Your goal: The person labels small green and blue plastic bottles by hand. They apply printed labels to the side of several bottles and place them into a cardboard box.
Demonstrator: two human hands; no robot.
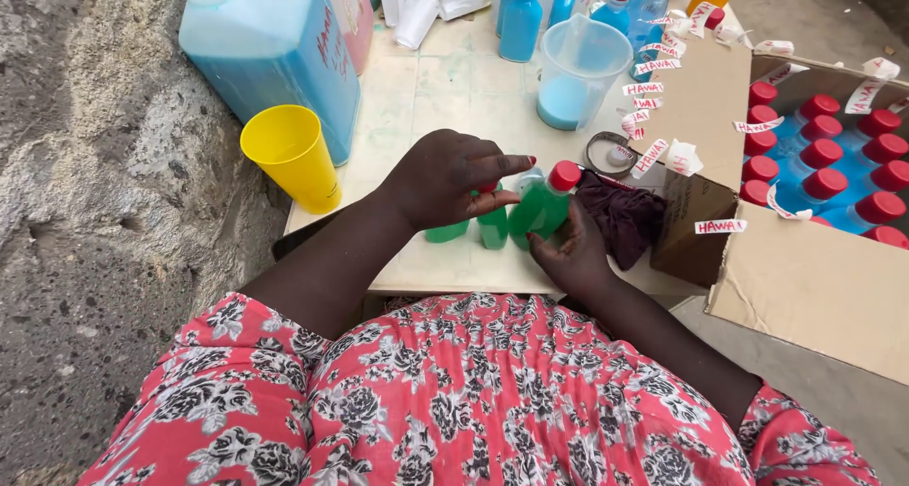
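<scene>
We see both forearms reaching forward from the flowered red dress onto the pale bench (417, 98). The left hand (445, 178) arches palm-down over a cluster of small green bottles (492, 229); its wrist is bent, the index finger stretches out flat to the right, and the thumb curls under it, so this grip pinches together above the bottle tops. What exactly sits between those fingertips we cannot tell. The right hand (573, 249) comes up from below with its palm turned inward and fingers curved, its grip wrapped around the body of a green bottle with a red cap (544, 207). That bottle leans to the right, its base near the bench's front edge and its cap just beside the left index fingertip.

A dark crumpled cloth (625, 216) lies just right of the right hand. A yellow cup (292, 155) stands at the bench's left edge, next to a large jug of blue liquid (275, 55). Behind the hands stands a clear measuring jug (578, 74) with a little blue liquid. To the right, an open cardboard box (805, 278) holds rows of red-capped blue bottles (824, 155), with small paper labels (653, 88) stuck along its flap
</scene>
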